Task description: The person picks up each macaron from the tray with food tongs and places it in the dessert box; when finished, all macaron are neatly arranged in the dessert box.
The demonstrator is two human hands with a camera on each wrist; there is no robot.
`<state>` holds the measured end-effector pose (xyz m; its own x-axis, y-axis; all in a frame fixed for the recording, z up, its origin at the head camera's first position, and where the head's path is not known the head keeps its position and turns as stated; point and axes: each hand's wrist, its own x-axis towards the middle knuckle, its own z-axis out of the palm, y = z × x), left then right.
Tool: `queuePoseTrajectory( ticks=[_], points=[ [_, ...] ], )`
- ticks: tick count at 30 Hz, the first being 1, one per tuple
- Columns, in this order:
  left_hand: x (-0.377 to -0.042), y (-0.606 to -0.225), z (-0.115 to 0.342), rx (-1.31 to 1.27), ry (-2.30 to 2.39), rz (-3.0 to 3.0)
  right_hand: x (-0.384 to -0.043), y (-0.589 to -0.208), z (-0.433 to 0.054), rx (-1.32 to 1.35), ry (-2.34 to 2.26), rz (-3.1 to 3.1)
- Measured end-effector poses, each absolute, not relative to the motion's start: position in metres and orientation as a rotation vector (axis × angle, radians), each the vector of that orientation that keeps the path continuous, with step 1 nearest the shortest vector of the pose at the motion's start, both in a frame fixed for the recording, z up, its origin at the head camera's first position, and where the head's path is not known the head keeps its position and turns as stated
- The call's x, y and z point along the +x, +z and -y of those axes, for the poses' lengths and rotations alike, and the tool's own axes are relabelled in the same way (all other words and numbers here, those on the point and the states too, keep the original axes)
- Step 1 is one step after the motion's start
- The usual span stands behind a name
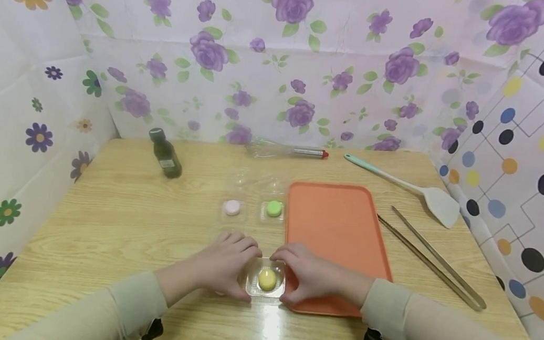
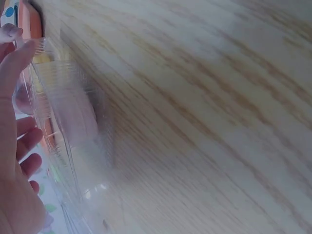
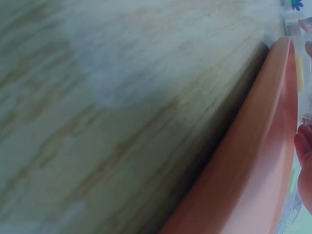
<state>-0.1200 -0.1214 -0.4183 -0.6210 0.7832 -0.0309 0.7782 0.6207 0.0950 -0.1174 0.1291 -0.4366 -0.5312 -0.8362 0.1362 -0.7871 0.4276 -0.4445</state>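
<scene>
A small clear plastic box (image 1: 278, 292) with a yellow macaron (image 1: 267, 279) inside is held between both hands near the front of the table. My left hand (image 1: 228, 262) grips its left side, thumb at the near corner and fingers at the far corner. On the right side my right hand (image 1: 309, 274) grips it the same way, above the left edge of the orange tray (image 1: 332, 221). Another clear box (image 2: 105, 122) holding a pinkish macaron (image 2: 75, 114) stands beside the left hand in the left wrist view, mostly hidden by that hand in the head view.
Beyond the hands, open clear boxes hold a pink macaron (image 1: 232, 207) and a green macaron (image 1: 274, 208). A dark bottle (image 1: 166, 154) stands back left. Along the back lie a whisk (image 1: 287, 150) and a spatula (image 1: 408, 185); metal tongs (image 1: 436, 260) lie right of the tray.
</scene>
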Motion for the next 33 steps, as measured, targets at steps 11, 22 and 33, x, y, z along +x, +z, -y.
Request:
queuePoseTrajectory(
  ticks=[11,22,33],
  points=[
    [-0.119,-0.417,0.119,1.344,0.142,-2.755,-0.117,-0.437,-0.128,-1.47,-0.644,-2.584],
    [-0.118,-0.416,0.121,1.327,0.157,-2.77,-0.118,-0.432,-0.128,-1.309,-0.62,-2.561],
    [-0.141,-0.405,0.15,1.141,0.363,-2.863,-0.147,-0.404,-0.114,-1.033,-0.872,-2.439]
  ],
)
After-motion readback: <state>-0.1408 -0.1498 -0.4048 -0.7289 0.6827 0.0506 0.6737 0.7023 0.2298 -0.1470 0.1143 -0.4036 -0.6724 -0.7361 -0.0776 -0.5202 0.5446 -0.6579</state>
